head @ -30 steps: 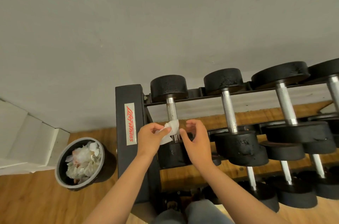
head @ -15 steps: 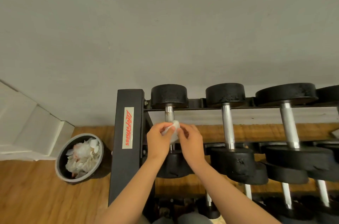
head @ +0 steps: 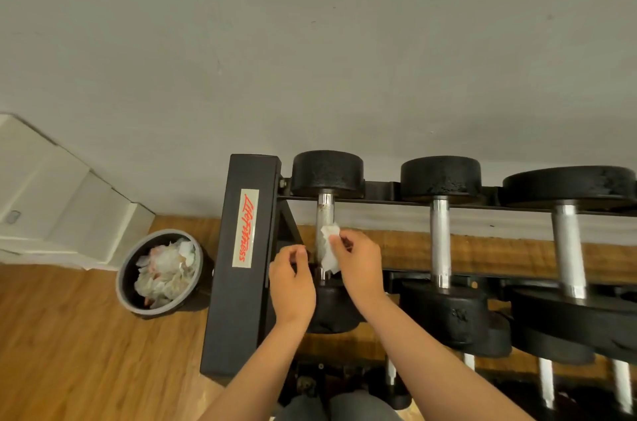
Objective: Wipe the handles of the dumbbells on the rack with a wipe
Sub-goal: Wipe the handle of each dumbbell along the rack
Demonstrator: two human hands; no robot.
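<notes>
The leftmost dumbbell [head: 327,176] lies on the top tier of the black rack [head: 241,282], its chrome handle [head: 324,213] pointing toward me. My right hand [head: 362,269] pinches a white wipe [head: 329,248] against the right side of that handle. My left hand [head: 293,282] hovers just left of the handle with fingers curled and nothing in it. To the right rest two more dumbbells, one with handle [head: 441,241] and a larger one with handle [head: 568,248].
A grey bin [head: 160,274] full of used wipes stands on the wood floor left of the rack. A grey wall rises behind. White steps [head: 51,207] are at far left. Lower tiers hold more dumbbells [head: 548,382].
The wipe has passed from my left hand to my right hand. My left hand has let go and drawn back to the left of the handle. The view tilted slightly.
</notes>
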